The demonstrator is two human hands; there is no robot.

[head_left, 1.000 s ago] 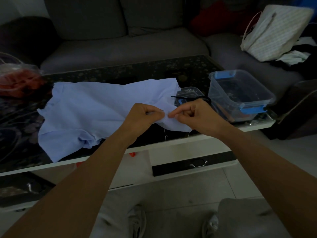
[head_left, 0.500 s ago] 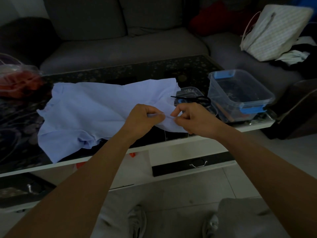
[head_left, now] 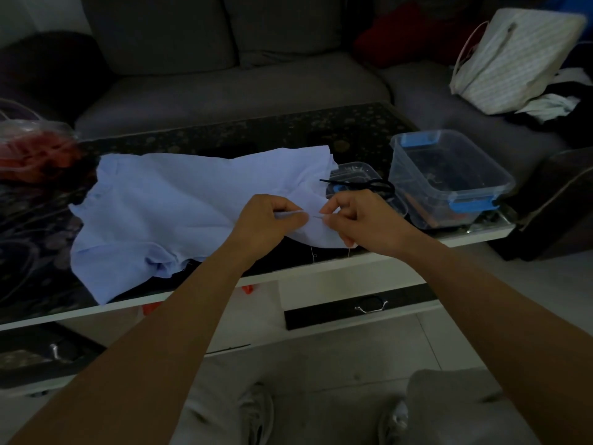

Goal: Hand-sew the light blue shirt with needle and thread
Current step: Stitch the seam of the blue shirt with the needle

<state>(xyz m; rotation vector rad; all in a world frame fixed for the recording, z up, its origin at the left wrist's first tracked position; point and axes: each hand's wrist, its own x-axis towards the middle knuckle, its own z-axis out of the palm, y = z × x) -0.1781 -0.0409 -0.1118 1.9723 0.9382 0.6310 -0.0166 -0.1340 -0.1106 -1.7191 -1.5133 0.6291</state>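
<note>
A light blue shirt (head_left: 167, 207) lies spread over the dark patterned table (head_left: 244, 136). My left hand (head_left: 268, 218) pinches a fold of the shirt's right edge. Just to its right, my right hand (head_left: 359, 220) is closed with thumb and fingertips together on a thin needle (head_left: 317, 216) at the same fold. Two pale thread ends (head_left: 313, 252) hang from the cloth over the table's front edge. The needle is barely visible in the dim light.
Black scissors (head_left: 356, 184) lie on a small clear box (head_left: 356, 170) right behind my right hand. A clear tub with blue clips (head_left: 449, 178) stands at the table's right end. A red bag (head_left: 35, 149) is at far left. A grey sofa (head_left: 224, 85) stands behind the table.
My right hand has shifted slightly left and down toward the left hand, then eased back a little at the fold. The left hand has kept its pinch on the shirt.
</note>
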